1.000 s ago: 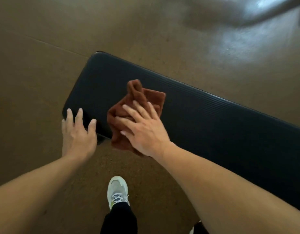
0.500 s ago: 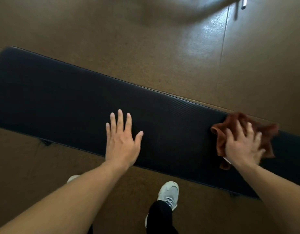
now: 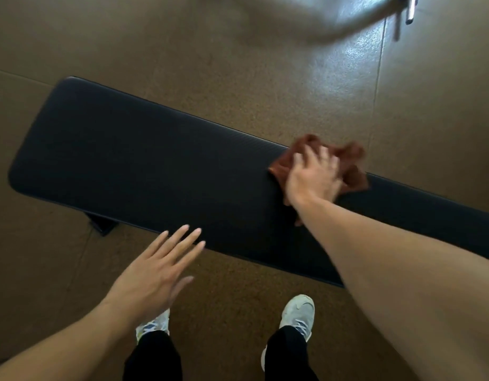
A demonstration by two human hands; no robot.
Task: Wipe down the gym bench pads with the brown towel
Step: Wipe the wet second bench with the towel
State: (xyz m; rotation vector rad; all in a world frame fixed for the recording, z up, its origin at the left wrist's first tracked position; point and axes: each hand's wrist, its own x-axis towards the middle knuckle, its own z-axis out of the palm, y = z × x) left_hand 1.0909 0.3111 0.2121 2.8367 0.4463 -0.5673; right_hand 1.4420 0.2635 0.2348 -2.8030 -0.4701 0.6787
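Brown towel (image 3: 350,166) bunched on black bench pad (image 3: 144,171), toward far edge, right of middle. Right hand (image 3: 313,180) flat on towel, fingers spread, pressing it to surface. Left hand (image 3: 158,270) open, fingers straight, fingertips over pad's near edge; contact w/ pad unclear. Both shoes (image 3: 298,317) on brown floor (image 3: 210,50) below.

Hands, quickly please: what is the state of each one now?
Left hand: open, fingers straight, holding nothing, at the near edge of the bench pad.
Right hand: open, pressing the brown towel flat on the pad.
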